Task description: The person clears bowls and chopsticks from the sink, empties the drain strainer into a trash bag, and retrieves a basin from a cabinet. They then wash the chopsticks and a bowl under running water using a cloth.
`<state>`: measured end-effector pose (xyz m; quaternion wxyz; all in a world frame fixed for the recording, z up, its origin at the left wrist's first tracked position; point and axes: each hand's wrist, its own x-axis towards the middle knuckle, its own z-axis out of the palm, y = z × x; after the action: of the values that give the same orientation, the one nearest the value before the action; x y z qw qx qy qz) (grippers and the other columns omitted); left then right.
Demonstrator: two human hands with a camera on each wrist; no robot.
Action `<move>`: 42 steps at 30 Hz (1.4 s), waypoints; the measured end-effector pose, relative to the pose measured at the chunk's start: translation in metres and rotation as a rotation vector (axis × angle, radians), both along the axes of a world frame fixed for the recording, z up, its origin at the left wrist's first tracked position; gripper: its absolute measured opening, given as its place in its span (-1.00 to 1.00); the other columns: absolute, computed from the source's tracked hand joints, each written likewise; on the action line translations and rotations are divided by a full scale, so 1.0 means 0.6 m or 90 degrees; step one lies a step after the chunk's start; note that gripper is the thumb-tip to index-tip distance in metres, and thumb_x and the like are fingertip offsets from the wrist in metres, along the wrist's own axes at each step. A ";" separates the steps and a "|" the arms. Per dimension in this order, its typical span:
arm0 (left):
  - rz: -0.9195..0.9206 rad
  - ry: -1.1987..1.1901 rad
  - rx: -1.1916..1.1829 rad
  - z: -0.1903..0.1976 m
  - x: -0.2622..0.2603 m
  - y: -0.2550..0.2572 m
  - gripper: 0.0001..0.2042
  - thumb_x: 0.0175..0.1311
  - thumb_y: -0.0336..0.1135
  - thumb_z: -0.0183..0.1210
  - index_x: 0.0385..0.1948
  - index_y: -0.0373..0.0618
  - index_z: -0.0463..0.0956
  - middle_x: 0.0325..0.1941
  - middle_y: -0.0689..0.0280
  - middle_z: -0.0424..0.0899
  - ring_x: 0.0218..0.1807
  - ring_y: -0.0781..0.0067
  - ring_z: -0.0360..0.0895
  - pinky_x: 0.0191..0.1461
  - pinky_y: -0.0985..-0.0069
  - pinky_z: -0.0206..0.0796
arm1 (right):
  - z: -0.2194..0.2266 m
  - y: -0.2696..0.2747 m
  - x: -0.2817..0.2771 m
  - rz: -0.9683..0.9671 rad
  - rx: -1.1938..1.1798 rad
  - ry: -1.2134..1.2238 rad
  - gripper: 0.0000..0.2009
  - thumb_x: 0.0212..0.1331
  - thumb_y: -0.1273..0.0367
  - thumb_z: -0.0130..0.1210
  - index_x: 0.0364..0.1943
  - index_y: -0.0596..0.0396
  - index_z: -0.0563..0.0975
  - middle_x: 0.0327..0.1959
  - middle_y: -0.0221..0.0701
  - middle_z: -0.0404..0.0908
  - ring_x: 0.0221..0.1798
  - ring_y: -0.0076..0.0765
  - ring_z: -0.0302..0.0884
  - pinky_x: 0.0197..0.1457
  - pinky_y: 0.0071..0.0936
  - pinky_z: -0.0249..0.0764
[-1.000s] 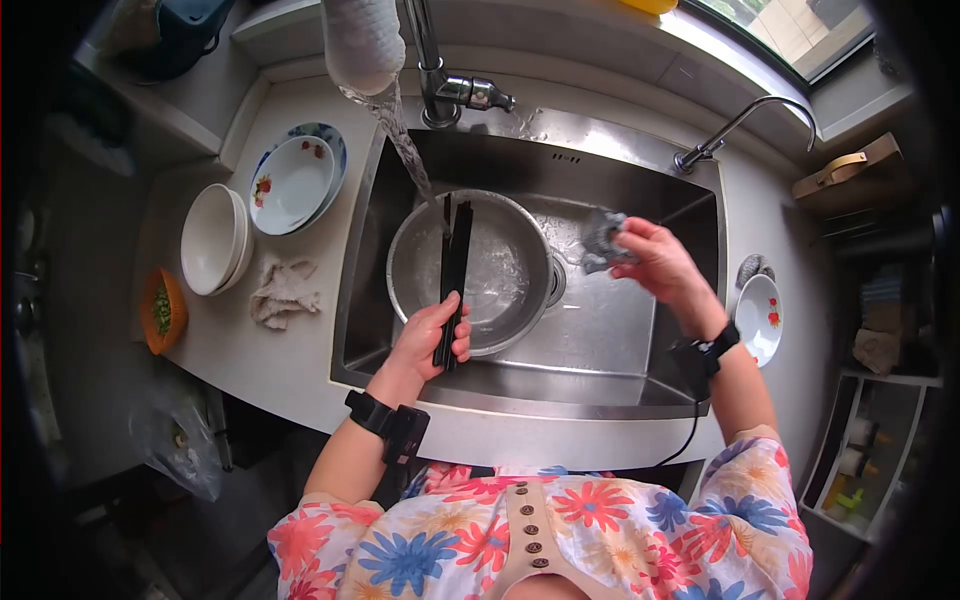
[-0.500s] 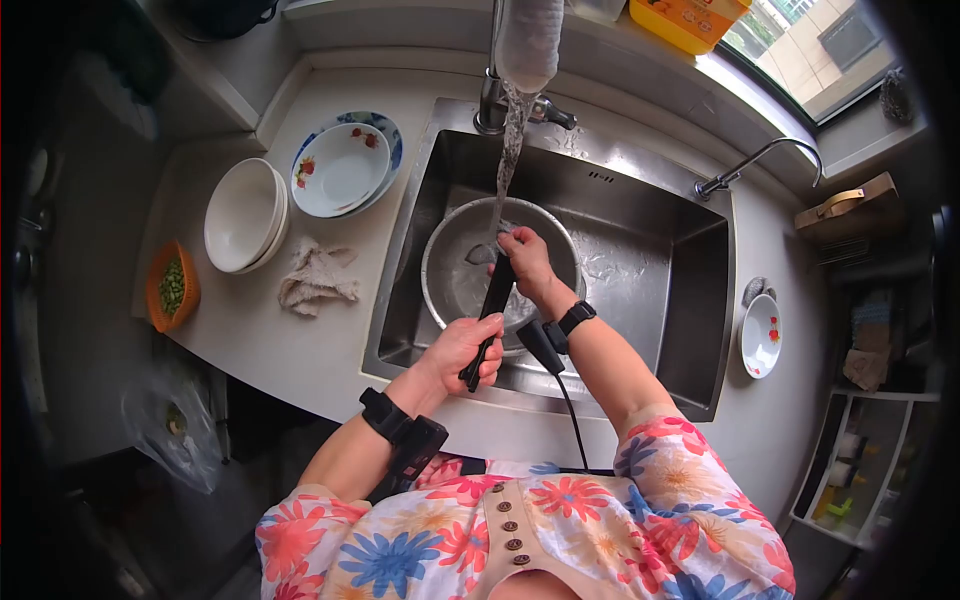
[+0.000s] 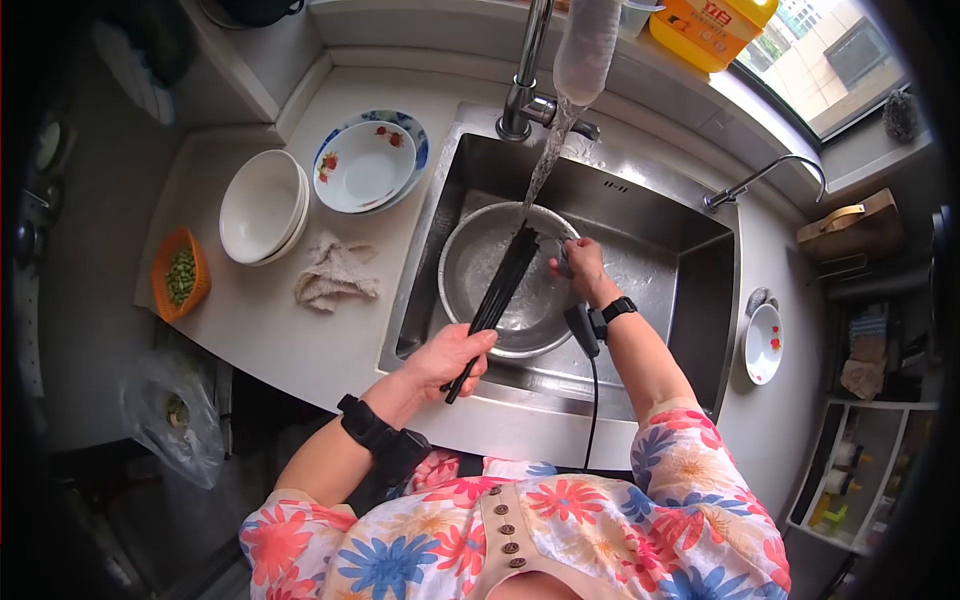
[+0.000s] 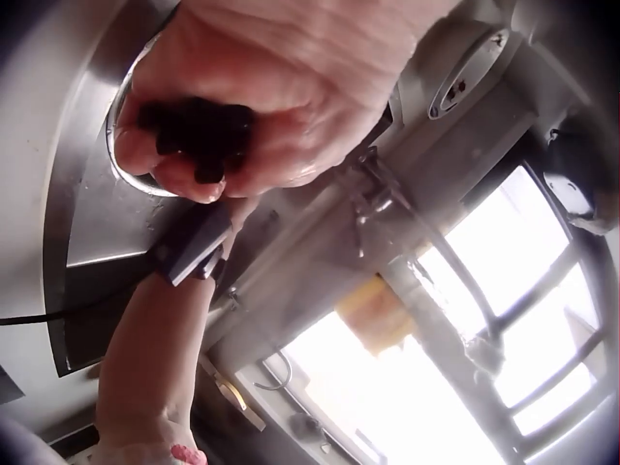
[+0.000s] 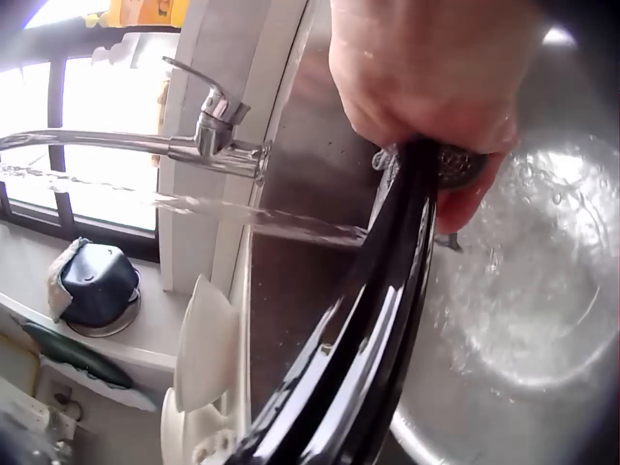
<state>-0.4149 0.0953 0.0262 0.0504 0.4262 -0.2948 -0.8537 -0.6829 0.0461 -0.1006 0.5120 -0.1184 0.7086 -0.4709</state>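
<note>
My left hand (image 3: 447,360) grips a bundle of black chopsticks (image 3: 503,280) near their lower ends; the bundle slants up over a metal basin (image 3: 545,340) in the sink. In the left wrist view several dark chopstick ends (image 4: 206,136) poke out from the curled fingers. My right hand (image 3: 588,268) is over the basin's right side, beside the far ends of the bundle. It pinches a grey scrubber (image 5: 460,167), mostly hidden under the fingers, which overlaps the chopsticks in the right wrist view. Running water (image 3: 545,165) falls onto the far chopstick ends and into the basin.
The basin stands in a steel sink (image 3: 690,290) below a faucet (image 3: 518,110). Left on the counter are white bowls (image 3: 258,205), patterned plates (image 3: 365,165), a cloth (image 3: 335,272) and an orange basket (image 3: 181,273). A small plate (image 3: 763,345) lies to the right.
The right hand came from the sink's right side to the chopsticks' far ends, then shifted slightly off to their right. The bundle tilted from near upright to slanting right. The head view turned.
</note>
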 end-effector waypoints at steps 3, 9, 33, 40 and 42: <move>-0.038 -0.080 -0.075 -0.020 0.013 -0.034 -0.74 0.26 -0.15 -0.01 -0.54 -0.09 0.27 -0.77 0.41 0.32 -0.83 0.61 0.27 -0.78 0.64 0.12 | 0.022 0.049 0.018 0.339 0.032 0.099 -0.74 0.09 0.31 0.04 -0.20 0.18 0.40 -0.43 -0.29 0.48 -0.33 -0.29 0.54 -0.35 -0.29 0.54; -0.317 -0.236 -0.398 -0.031 -0.014 -0.064 -0.75 0.19 -0.19 0.03 -0.54 -0.17 0.29 -0.72 0.31 0.38 -0.76 0.49 0.35 -0.69 0.55 0.21 | 0.174 0.054 0.027 0.690 -0.215 0.860 -0.35 -0.22 0.26 0.27 0.09 -0.08 0.30 0.07 -0.32 0.36 0.21 -0.15 0.21 0.15 0.05 0.14; -0.307 -0.232 -1.062 -0.155 -0.156 -0.083 -0.50 -0.30 -0.43 0.25 -0.13 0.04 0.46 0.13 0.21 0.34 0.20 0.14 0.22 0.13 0.25 0.17 | 0.143 0.085 0.023 0.507 0.067 -0.410 -0.53 0.24 0.07 -0.17 -0.06 0.26 0.35 -0.26 -0.10 0.56 -0.31 -0.17 0.60 -0.56 -0.43 0.56; -0.172 -0.129 -0.804 -0.150 -0.157 -0.135 -0.84 0.07 -0.41 0.16 -0.29 -0.12 0.46 -0.40 0.19 0.55 -0.35 0.36 0.49 -0.19 0.51 0.30 | 0.161 0.042 0.000 0.528 -0.087 0.155 -0.39 0.15 0.06 -0.01 0.12 0.28 0.24 -0.04 -0.09 0.45 -0.01 -0.28 0.46 -0.18 -0.47 0.51; -0.210 -0.143 -0.637 -0.134 -0.155 -0.153 -0.82 0.06 -0.45 0.16 -0.27 -0.14 0.47 -0.40 0.24 0.56 -0.28 0.48 0.49 -0.15 0.50 0.30 | 0.151 0.034 0.015 0.561 -0.219 0.187 -0.43 0.09 0.23 0.11 0.14 0.26 0.23 0.04 -0.17 0.40 0.11 -0.37 0.34 0.04 -0.49 0.38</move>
<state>-0.5078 0.0036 -0.0541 0.0808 0.3870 -0.7323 -0.5544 -0.6741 0.0664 -0.0101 0.5304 -0.5543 0.5678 -0.2984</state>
